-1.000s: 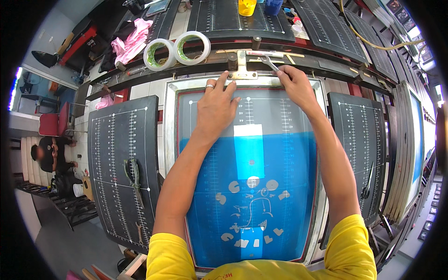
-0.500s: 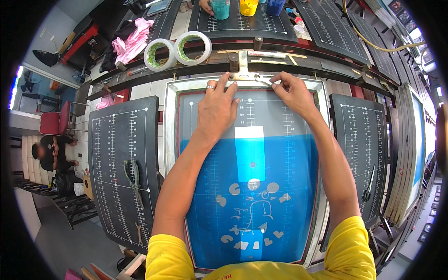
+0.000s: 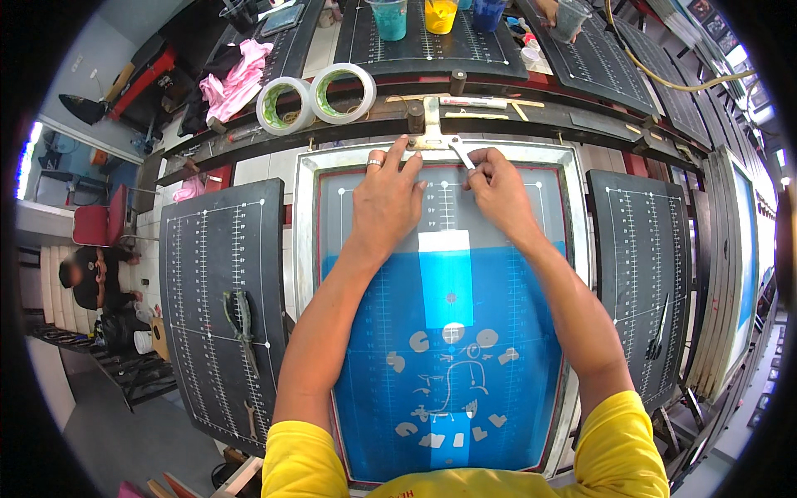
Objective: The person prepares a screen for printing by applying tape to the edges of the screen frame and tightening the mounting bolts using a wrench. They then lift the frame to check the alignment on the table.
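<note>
A screen-printing frame [image 3: 305, 241] with a blue-coated mesh [image 3: 382, 332] lies in front of me, its pale design of rounded blocks and line drawing toward the near end. At its far edge sits a metal clamp bracket [image 3: 432, 116]. My left hand [image 3: 386, 199], a ring on one finger, rests spread over the frame's far rim, its fingertips beside the bracket's left side. With curled fingers my right hand [image 3: 501, 195] grips a small wrench [image 3: 461, 152], whose head meets the bracket's right end. The bolt under it is hidden.
Black ruled boards flank the frame; pliers [image 3: 241, 317] lie on the left one, a dark slim tool [image 3: 659, 328] on the right. Tape rolls [image 3: 368, 91] stand on the beam. Beyond are paint cups [image 3: 388, 21] and a co-worker's hand [image 3: 548, 12] by a clear cup [image 3: 570, 21].
My right hand has come left and nearer, swinging the wrench from nearly level to a steep slant at the bracket. My left hand stays. A clear cup has appeared at the upper right.
</note>
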Motion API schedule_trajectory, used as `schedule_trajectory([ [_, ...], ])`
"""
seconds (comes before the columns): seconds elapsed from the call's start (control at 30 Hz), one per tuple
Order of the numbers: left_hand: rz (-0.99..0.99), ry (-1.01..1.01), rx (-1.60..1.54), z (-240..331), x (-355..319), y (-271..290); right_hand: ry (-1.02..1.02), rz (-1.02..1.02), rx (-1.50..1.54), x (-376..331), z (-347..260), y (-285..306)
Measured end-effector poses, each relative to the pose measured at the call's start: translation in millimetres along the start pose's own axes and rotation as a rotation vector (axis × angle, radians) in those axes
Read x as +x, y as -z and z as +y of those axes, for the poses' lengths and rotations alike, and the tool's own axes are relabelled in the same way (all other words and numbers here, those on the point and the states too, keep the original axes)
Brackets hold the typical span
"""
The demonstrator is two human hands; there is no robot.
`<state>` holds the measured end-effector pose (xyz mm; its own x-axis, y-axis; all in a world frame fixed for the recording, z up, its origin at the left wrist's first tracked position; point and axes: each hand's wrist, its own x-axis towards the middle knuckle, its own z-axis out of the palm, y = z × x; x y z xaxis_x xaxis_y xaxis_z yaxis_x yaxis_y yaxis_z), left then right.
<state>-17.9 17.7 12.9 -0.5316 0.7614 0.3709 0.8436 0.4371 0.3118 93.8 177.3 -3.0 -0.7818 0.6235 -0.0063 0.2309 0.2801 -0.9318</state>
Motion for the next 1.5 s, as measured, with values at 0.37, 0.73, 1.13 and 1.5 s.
schedule_trajectory([
  [0.37,0.051,-0.038,-0.014,-4.6,-3.5,-2.9,-0.358,-0.123,0.278,-28.7,-34.0,-8.9],
  [0.73,0.025,-0.034,-0.033,-6.5,-3.6,-1.5,-0.291,-0.130,0.347,-34.0,-30.6,3.9],
  [1.13,0.003,-0.018,-0.029,-6.8,-3.6,-0.5,0.016,-0.155,-0.017,12.6,-23.1,26.0],
  [1.5,-0.007,-0.004,-0.035,-6.9,-3.8,0.5,-0.399,0.077,0.974,32.6,-42.0,15.5],
])
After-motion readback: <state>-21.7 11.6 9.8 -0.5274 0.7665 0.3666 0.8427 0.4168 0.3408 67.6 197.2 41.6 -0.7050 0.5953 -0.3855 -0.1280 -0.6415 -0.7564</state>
